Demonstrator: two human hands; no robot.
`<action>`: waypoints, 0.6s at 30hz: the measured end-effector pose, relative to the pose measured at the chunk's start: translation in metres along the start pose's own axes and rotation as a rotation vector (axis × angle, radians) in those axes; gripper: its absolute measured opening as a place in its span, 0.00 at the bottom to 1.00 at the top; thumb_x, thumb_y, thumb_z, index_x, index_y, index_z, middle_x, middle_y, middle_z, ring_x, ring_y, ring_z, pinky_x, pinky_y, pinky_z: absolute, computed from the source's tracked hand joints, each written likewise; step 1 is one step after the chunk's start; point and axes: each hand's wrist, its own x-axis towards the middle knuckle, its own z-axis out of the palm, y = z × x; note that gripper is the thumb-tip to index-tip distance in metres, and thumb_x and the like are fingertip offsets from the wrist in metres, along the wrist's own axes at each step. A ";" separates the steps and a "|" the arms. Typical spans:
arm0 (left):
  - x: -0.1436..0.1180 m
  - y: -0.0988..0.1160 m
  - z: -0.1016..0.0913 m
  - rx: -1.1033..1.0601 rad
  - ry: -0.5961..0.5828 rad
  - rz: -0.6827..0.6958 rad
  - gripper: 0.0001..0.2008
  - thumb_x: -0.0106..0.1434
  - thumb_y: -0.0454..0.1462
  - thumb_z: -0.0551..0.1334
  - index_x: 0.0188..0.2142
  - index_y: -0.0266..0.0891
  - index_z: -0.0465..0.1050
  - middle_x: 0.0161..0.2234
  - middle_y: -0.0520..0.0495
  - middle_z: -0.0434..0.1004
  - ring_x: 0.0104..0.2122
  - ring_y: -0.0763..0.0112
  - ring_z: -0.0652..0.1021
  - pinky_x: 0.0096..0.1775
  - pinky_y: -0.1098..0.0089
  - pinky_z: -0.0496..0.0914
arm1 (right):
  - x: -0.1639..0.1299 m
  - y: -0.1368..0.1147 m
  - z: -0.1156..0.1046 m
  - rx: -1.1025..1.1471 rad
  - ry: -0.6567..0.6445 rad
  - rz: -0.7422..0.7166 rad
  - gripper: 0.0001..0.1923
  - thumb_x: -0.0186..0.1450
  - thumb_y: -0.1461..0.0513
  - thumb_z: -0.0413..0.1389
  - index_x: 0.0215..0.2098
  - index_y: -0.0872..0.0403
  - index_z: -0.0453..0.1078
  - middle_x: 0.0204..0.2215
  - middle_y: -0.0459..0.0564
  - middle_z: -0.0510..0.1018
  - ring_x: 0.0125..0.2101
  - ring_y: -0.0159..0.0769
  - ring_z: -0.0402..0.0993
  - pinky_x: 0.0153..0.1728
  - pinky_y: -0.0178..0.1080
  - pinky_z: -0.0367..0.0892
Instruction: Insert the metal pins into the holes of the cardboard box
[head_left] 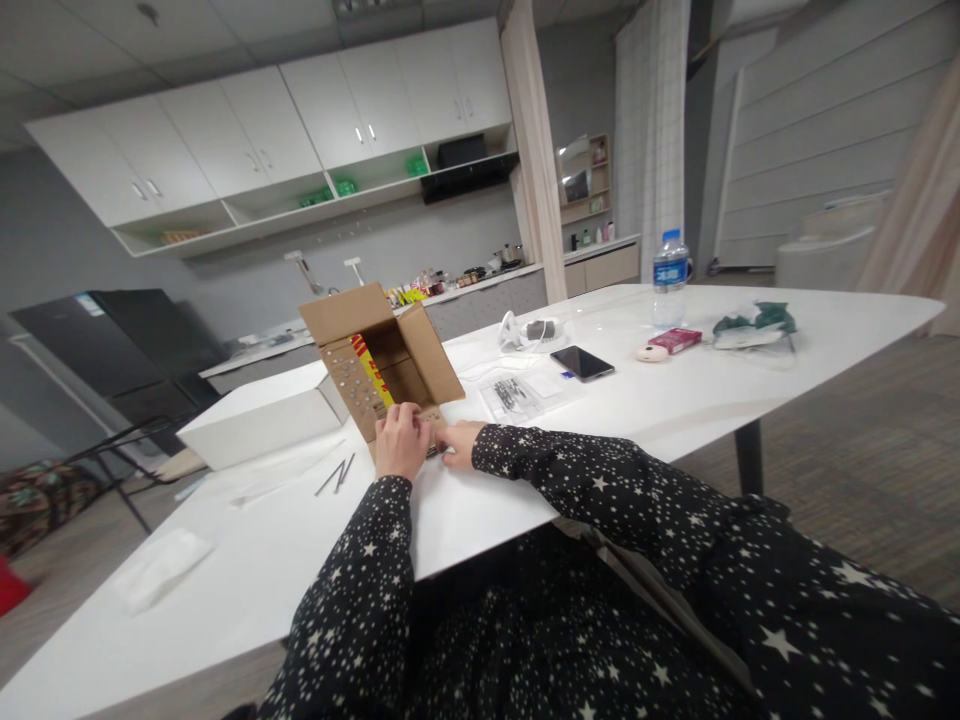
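An opened cardboard box [442,355] stands on the white table in front of me, its flaps raised. Red and yellow tape runs down one side of it, beside a patch of small grey dots. My left hand [403,442] is at the box's near lower edge with its fingers curled. Close beside it, my right hand [459,442] has its fingers bent at the same near edge. The fingertips of both hands are partly hidden, and whatever lies between them is too small to make out.
Left of the box lie a long white box [259,415] and thin dark sticks [343,473]. A crumpled white wrapper [161,570] is at the table's left. To the right are a phone [583,362], printed plastic packaging [517,397], a water bottle [670,280] and a green bundle [757,325].
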 end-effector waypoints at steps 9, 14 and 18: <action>0.000 -0.002 0.001 0.030 -0.028 -0.046 0.08 0.60 0.36 0.54 0.39 0.40 0.68 0.39 0.43 0.70 0.39 0.62 0.73 0.44 0.62 0.63 | 0.001 -0.001 0.002 0.000 0.011 0.039 0.17 0.58 0.58 0.52 0.45 0.50 0.71 0.39 0.54 0.77 0.38 0.44 0.75 0.36 0.40 0.68; -0.001 -0.006 0.004 0.013 -0.037 -0.083 0.08 0.60 0.37 0.53 0.37 0.40 0.68 0.38 0.45 0.74 0.39 0.62 0.74 0.43 0.62 0.62 | -0.002 -0.002 -0.002 0.019 -0.018 0.012 0.18 0.58 0.58 0.52 0.46 0.51 0.71 0.40 0.53 0.77 0.40 0.43 0.74 0.37 0.39 0.68; -0.001 -0.008 0.004 -0.027 -0.019 -0.081 0.08 0.60 0.37 0.53 0.36 0.40 0.69 0.37 0.46 0.76 0.39 0.63 0.75 0.43 0.63 0.62 | -0.002 -0.002 -0.002 0.015 -0.016 0.006 0.17 0.58 0.58 0.51 0.45 0.51 0.71 0.41 0.54 0.77 0.40 0.44 0.74 0.38 0.40 0.68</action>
